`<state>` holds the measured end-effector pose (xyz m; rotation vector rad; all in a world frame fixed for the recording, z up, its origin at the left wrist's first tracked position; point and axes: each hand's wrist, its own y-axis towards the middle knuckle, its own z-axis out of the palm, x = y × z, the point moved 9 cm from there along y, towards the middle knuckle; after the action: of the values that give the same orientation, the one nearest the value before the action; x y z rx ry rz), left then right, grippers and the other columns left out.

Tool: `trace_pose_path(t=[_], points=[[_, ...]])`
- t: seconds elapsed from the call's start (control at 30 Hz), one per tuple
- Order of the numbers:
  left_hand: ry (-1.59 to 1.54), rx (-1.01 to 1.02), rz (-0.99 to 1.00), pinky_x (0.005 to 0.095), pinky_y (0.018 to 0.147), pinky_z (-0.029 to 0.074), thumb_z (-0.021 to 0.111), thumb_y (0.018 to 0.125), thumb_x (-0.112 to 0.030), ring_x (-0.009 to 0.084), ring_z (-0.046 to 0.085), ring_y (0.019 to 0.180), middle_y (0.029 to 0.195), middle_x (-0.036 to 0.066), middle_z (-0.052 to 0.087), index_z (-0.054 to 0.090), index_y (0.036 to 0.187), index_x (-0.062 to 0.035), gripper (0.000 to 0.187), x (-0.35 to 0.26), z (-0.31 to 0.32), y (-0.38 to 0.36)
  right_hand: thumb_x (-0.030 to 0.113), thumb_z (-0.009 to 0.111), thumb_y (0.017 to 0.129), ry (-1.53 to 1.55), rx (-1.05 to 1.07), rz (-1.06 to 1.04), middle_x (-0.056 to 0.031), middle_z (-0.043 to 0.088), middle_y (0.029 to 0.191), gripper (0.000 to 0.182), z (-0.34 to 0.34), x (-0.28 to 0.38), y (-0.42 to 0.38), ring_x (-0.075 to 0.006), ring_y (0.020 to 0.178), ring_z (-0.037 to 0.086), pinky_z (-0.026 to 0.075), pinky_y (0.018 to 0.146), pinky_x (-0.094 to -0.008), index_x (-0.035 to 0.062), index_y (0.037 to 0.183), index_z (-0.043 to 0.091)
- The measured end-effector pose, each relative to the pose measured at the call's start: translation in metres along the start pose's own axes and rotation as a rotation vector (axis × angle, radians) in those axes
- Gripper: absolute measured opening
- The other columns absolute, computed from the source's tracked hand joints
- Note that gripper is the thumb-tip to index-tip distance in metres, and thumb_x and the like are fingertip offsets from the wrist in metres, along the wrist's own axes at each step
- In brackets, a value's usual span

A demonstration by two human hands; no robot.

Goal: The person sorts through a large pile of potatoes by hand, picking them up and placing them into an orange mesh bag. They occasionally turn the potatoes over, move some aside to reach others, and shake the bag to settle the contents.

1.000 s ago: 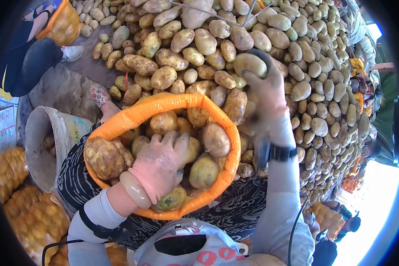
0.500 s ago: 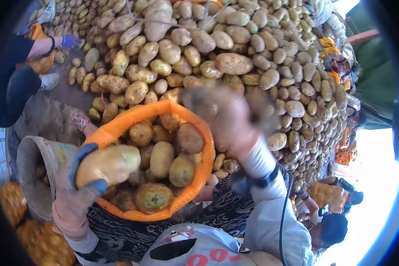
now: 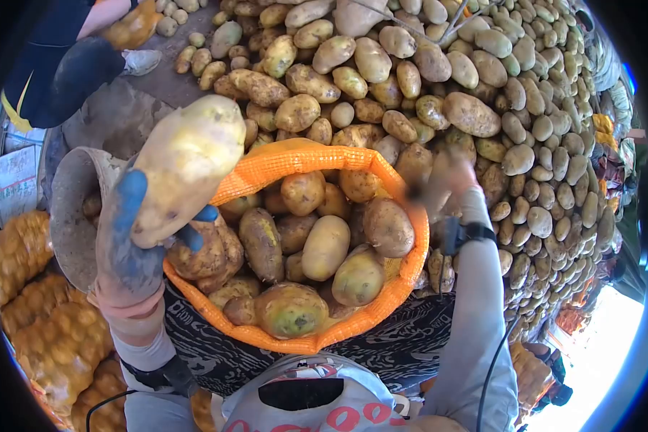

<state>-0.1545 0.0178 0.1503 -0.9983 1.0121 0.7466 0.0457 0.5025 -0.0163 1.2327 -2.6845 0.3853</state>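
A large, pale, smooth potato (image 3: 191, 169) is gripped in my left hand (image 3: 131, 241), which wears a blue-stained glove. It is held above the left rim of an orange mesh bag (image 3: 302, 158). The bag's mouth is wide open at my lap, and several potatoes (image 3: 325, 247) lie inside it, one with a green patch. My right hand (image 3: 450, 183) is at the bag's right rim, over the edge of the potato pile. Motion smears its fingers, so I cannot make out whether they hold anything.
A heap of loose potatoes (image 3: 540, 147) spreads ahead and to the right. A dirty pale bucket (image 3: 79, 216) lies tilted at my left, beside filled mesh sacks (image 3: 54, 345). Another person's dark-clothed leg (image 3: 72, 83) is at the upper left.
My view has shifted, so the bag and pile appear further right. My left hand has raised its potato, uncovering a knobbly one in the bag. My right hand stays blurred near the rim.
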Motion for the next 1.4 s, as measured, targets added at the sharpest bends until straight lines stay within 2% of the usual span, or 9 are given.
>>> trace_pose_path(t=[0.1,0.2,0.4,0.57,0.77,0.83,1.13,1.27,1.4], points=[[-0.022,-0.021,-0.022,0.027,0.045,0.052,0.047,0.1,-0.051,0.0247,0.071,0.069,0.096,0.022,0.071,0.053,0.128,0.0098,0.067,0.008,-0.006,0.0,0.006,0.078,0.076,0.496,-0.3,-0.112,-0.0132,0.058,0.131,0.077,-0.117,0.093,-0.039,-0.02,0.113,0.06,0.051,0.096,-0.0308,0.0016,0.144,0.044],[0.072,0.055,0.028,0.0274,0.048,0.053,0.049,0.1,-0.05,0.0238,0.072,0.075,0.102,0.019,0.071,0.056,0.124,0.0059,0.061,0.004,-0.003,-0.003,0.005,0.078,0.074,0.331,-0.702,-0.455,-0.0133,0.055,0.132,0.067,-0.191,0.22,-0.141,-0.031,0.119,0.056,0.047,0.103,-0.0414,0.0012,0.135,0.051],[0.088,0.12,0.048,0.026,0.052,0.052,0.052,0.099,-0.05,0.0232,0.073,0.076,0.101,0.017,0.071,0.056,0.124,0.0034,0.059,0.008,-0.002,-0.002,0.008,0.066,0.078,-0.029,-0.061,-0.95,-0.014,0.058,0.128,0.038,-0.066,0.339,-0.225,-0.0327,0.119,0.057,0.046,0.103,-0.0462,0.011,0.116,0.066],[0.039,0.034,0.071,0.0264,0.054,0.053,0.05,0.1,-0.049,0.0224,0.072,0.078,0.101,0.017,0.071,0.055,0.126,0.0038,0.059,0.01,-0.01,-0.005,0.01,0.07,0.079,0.343,-0.406,-0.467,-0.016,0.068,0.106,0.037,-0.148,0.188,-0.112,-0.0333,0.091,0.066,0.053,0.083,-0.0403,0.0062,0.116,0.065],[0.133,0.022,0.048,0.0243,0.053,0.053,0.048,0.101,-0.048,0.0225,0.071,0.075,0.102,0.021,0.071,0.052,0.129,0.0072,0.062,0.011,-0.011,0.002,0.025,0.062,0.086,-0.578,0.222,0.183,-0.0234,0.05,0.136,0.041,0.066,-0.059,-0.052,-0.0398,0.114,0.058,0.051,0.089,-0.0487,0.0151,0.126,0.06],[0.189,0.019,0.058,0.0247,0.05,0.053,0.048,0.1,-0.049,0.0229,0.071,0.074,0.104,0.022,0.07,0.049,0.133,0.009,0.066,0.011,-0.019,0.005,0.025,0.059,0.089,-0.743,-0.087,0.1,-0.0235,0.043,0.142,0.041,0.072,-0.034,-0.06,-0.0395,0.118,0.053,0.043,0.099,-0.0495,0.0162,0.129,0.061],[0.066,0.035,-0.063,0.026,0.051,0.056,0.062,0.09,-0.048,0.0233,0.071,0.078,0.11,0.017,0.069,0.05,0.136,0.003,0.07,0.006,0.001,0.005,0.029,0.067,0.083,-0.701,0.386,0.17,-0.0181,0.051,0.133,0.038,0.097,-0.043,-0.042,-0.037,0.118,0.054,0.044,0.098,-0.0451,0.0165,0.12,0.066],[0.005,0.114,-0.008,0.0269,0.055,0.056,0.06,0.092,-0.044,0.0214,0.071,0.079,0.103,0.014,0.069,0.054,0.13,0.0009,0.059,-0.006,0.011,0.0,0.027,0.071,0.079,-0.287,0.245,0.056,-0.0216,0.057,0.128,0.048,0.05,-0.038,-0.033,-0.0378,0.119,0.057,0.046,0.103,-0.0393,0.0077,0.123,0.063],[-0.083,0.142,0.021,0.0261,0.056,0.057,0.059,0.094,-0.044,0.02,0.072,0.08,0.105,0.013,0.069,0.056,0.128,0.0005,0.056,-0.005,0.007,-0.002,0.004,0.072,0.073,0.522,-0.138,-0.329,-0.0214,0.046,0.144,0.057,-0.13,0.153,-0.098,-0.0363,0.127,0.052,0.042,0.109,-0.0395,0.0091,0.128,0.061]])
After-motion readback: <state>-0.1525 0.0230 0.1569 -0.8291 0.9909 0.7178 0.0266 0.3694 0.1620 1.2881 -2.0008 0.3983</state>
